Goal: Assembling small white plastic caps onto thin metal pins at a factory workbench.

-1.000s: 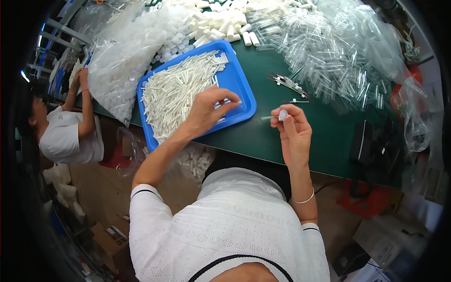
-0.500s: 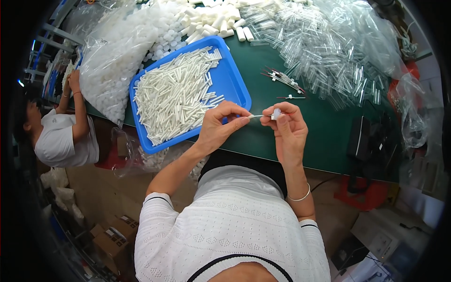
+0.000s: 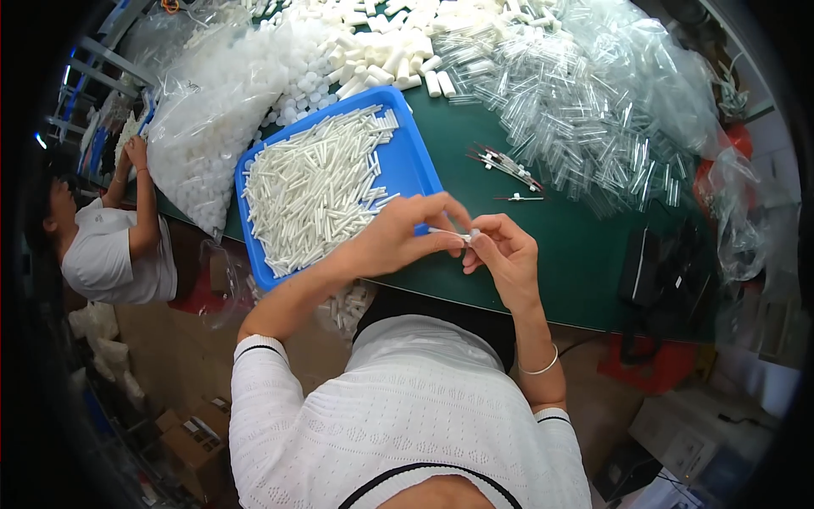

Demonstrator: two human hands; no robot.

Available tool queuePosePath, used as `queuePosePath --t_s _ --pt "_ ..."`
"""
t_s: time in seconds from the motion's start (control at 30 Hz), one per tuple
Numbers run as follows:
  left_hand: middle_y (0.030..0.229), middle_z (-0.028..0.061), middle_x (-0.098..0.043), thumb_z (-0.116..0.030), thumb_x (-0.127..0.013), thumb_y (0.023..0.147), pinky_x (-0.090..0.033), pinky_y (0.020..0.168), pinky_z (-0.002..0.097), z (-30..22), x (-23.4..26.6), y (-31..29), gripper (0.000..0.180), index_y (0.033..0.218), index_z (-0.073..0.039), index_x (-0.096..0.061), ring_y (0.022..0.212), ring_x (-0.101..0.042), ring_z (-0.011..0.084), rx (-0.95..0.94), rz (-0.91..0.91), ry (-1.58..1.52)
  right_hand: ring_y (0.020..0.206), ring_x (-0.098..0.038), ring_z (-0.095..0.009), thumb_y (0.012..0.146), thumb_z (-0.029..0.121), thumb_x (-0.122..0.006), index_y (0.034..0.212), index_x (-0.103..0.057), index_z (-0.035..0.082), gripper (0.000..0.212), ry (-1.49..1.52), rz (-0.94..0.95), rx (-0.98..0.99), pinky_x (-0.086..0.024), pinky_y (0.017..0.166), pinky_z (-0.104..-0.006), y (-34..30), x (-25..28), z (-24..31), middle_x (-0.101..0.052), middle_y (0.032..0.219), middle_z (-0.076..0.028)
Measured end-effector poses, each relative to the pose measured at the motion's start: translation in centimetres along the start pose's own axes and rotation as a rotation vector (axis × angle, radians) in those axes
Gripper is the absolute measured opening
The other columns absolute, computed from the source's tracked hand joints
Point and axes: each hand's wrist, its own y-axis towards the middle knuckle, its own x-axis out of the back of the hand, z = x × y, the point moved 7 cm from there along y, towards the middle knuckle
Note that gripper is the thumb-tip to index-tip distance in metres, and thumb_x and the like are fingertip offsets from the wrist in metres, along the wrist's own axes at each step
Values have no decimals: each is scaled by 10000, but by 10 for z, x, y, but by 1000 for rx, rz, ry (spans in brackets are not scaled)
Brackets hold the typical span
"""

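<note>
My left hand (image 3: 394,236) pinches a thin white rod (image 3: 437,231) between thumb and fingertips, at the front of the table. Its far end meets a small white plastic cap (image 3: 474,233), gripped by the thumb and fingers of my right hand (image 3: 506,256). The fingertips of both hands nearly touch, and they partly hide the joint. Just left of my hands, a blue tray (image 3: 417,161) holds a heap of short white rods (image 3: 314,182). Beyond my right hand lie several thin dark-red and white assembled sticks (image 3: 506,165), with a single one (image 3: 519,198) set apart nearer me.
Clear tubes (image 3: 585,127) pile up at the back right, partly under plastic film. Thick white cylinders (image 3: 386,55) lie at the back middle. A clear bag of white caps (image 3: 191,127) bulges beyond the tray. A co-worker (image 3: 114,242) is at the left; a black device (image 3: 644,267) sits right.
Both hands have moved left and a little nearer me, and closer together. Less of the rod shows between them, and the left fingers now reach over it toward the cap.
</note>
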Motion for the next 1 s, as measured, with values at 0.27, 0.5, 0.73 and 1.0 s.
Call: queuePosePath --t_s 0.27,0.5,0.73,1.0 --pt "807 161 -687 -359 -655 835 -516 661 417 57 130 149 327 810 -37 -703 772 -673 321 107 -391 1251 896 -629 -127 885 -5 -615 1159 -594 -1 275 265 -108 49 -557 760 -260 -2 28 4 -617 1045 -61" --pt "821 175 -682 -399 -673 776 -505 672 448 57 129 150 353 798 -47 -701 774 -666 332 275 -396 1242 820 -615 -125 910 52 -609 1158 -592 -11 256 151 -108 35 -531 698 -250 -10 35 2 -628 1091 -111" --pt "656 134 -614 -120 -674 828 -498 550 340 -15 4 22 155 929 -32 -596 589 -641 254 -140 -97 663 758 -634 -113 946 147 -591 1126 -590 0 233 283 -107 136 -540 628 -231 7 25 17 -598 1217 -154" --pt "792 121 -651 -3 -672 805 -490 570 331 -10 -11 -18 259 1058 -40 -628 657 -633 271 -203 -300 488 885 -686 -218 964 179 -563 1110 -562 -26 252 427 -38 6 -584 741 -289 -5 12 -7 -643 1104 -202"
